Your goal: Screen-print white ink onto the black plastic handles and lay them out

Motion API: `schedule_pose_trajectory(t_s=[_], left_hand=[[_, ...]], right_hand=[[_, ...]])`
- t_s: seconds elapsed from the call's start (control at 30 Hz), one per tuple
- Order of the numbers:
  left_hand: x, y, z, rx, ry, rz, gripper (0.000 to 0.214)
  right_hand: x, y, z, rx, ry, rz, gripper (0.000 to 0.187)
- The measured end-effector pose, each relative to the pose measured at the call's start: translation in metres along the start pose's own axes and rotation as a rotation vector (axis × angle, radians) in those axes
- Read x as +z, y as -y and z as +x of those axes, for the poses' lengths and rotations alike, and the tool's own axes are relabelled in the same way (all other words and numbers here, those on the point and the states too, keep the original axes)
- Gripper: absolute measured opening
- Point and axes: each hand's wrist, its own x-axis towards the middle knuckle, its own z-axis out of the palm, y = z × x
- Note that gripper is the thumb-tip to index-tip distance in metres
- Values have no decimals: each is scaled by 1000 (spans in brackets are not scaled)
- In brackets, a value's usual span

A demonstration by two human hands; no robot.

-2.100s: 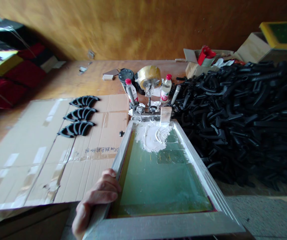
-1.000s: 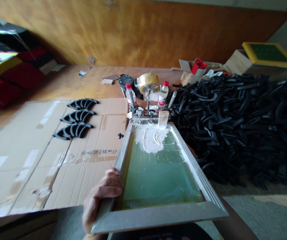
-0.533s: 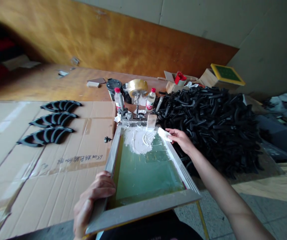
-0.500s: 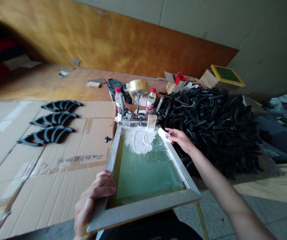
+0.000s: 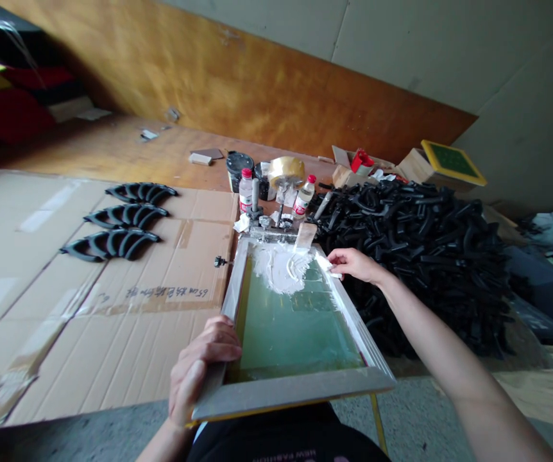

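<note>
My left hand (image 5: 209, 362) grips the near left corner of a screen-printing frame (image 5: 296, 394), fingers over its top edge. The green mesh (image 5: 300, 340) carries a thick patch of white ink (image 5: 276, 269) at its far end. My right hand (image 5: 353, 264) pinches a crumpled white cloth or tissue (image 5: 329, 265) against the far right part of the frame. A small block with a pale face (image 5: 305, 237) stands at the frame's far edge, by the metal hinge clamp (image 5: 276, 234).
Black curved parts (image 5: 416, 256) are heaped to the right. Three groups of similar parts (image 5: 122, 218) lie on cardboard (image 5: 146, 359) at left. Behind the clamp stand two red-capped bottles (image 5: 246, 192), a dark tub (image 5: 238, 168) and a tape roll (image 5: 287, 170).
The view has swung left, so everything sits farther right. My right hand has drawn its fingers in closer around the cloth, which stays by the frame's right bar. My left hand keeps its grip.
</note>
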Motion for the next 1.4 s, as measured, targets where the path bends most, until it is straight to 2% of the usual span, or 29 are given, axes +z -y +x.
schedule_pose_trajectory(t_s=[0.13, 0.27, 0.37, 0.47, 0.53, 0.7, 0.87, 1.03, 1.2, 1.33, 1.4], left_hand=[[2, -1, 0, -4, -5, -19, 40], [2, -2, -1, -15, -23, -32, 40], [1, -1, -1, -18, -14, -42, 39], [2, 0, 0, -5, -4, -52, 38], [2, 0, 1, 13, -3, -57, 38], [3, -1, 5, 35, -7, -59, 38], [3, -2, 7, 48, -2, -70, 38], [3, -2, 7, 46, -13, -62, 39], [5, -2, 7, 42, -32, -66, 39], [5, -1, 5, 37, -32, -66, 39], [5, -1, 4, 33, -33, -65, 39]], right_hand=[[28, 28, 15, -92, -77, -63, 19], [65, 59, 31, -168, -107, -403, 12], [86, 70, 38, -184, -59, -697, 11], [98, 69, 46, -150, 24, -871, 12], [102, 64, 53, -129, 49, -955, 13], [104, 59, 62, -111, 13, -1063, 19], [105, 62, 57, -147, 117, -1054, 17], [107, 57, 65, -134, 49, -1125, 21], [109, 56, 66, -156, 150, -1115, 18], [110, 57, 69, -131, 73, -1160, 22], [111, 57, 67, -137, 75, -1171, 22]])
